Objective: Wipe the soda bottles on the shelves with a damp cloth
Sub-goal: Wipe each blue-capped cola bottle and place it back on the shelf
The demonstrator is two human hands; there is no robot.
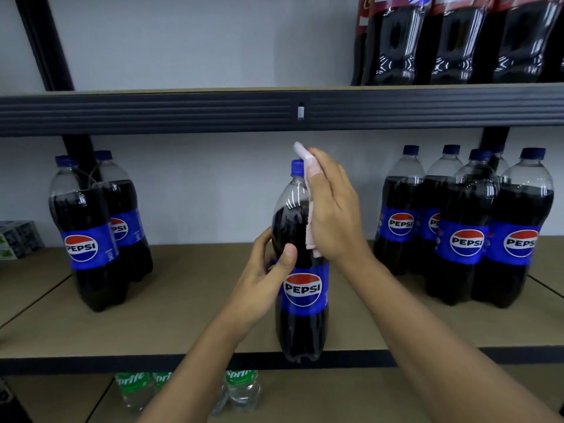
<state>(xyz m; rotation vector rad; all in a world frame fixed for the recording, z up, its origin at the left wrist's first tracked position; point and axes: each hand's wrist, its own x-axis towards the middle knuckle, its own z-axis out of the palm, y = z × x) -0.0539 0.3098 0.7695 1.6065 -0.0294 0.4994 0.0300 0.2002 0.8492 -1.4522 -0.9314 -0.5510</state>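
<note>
A large Pepsi bottle (302, 300) with a blue cap is held upright at the front edge of the middle shelf (183, 325). My left hand (265, 276) grips its left side just above the label, thumb across the front. My right hand (332, 209) presses a pale pink cloth (309, 230) flat against the bottle's right shoulder and neck; a corner of the cloth sticks up past the cap. Two more Pepsi bottles (91, 239) stand at the left of the shelf and several (464, 236) stand grouped at the right.
Dark cola bottles (451, 41) stand on the upper shelf at the right. Sprite bottles (244, 389) sit on the shelf below. A small box (18, 239) lies at the far left. A dark shelf beam (213, 111) runs above my hands.
</note>
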